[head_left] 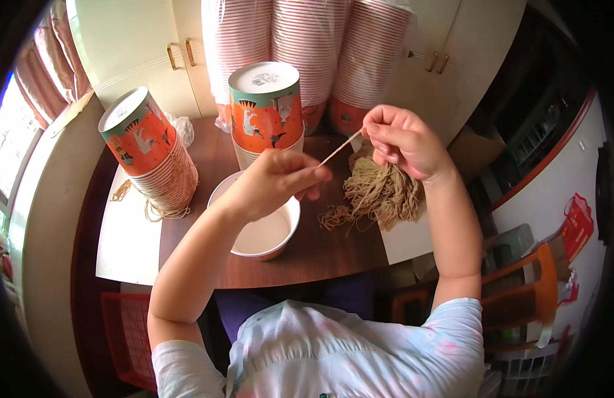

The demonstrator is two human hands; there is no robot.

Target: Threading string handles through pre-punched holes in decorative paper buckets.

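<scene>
A short length of tan paper cord (340, 147) is stretched taut between my hands, slanting up to the right. My left hand (273, 182) pinches its lower end above an open paper tub (292, 229), white inside with an orange outer wall. The upper end is gripped by the fingertips of my right hand (405, 140), and its tail is hidden in them. Just below that hand lies a loose heap of tan cords (386, 192). Behind my left hand stands a stack of upside-down orange and green paper tubs (264, 109).
At the left, another stack of upturned tubs (144, 142) has cords hanging round its lower part. Tall columns of nested tubs in clear plastic (307, 46) stand at the back against cabinets (134, 46). The brown tabletop (340, 255) curves in front of me; an orange chair (526, 292) is at right.
</scene>
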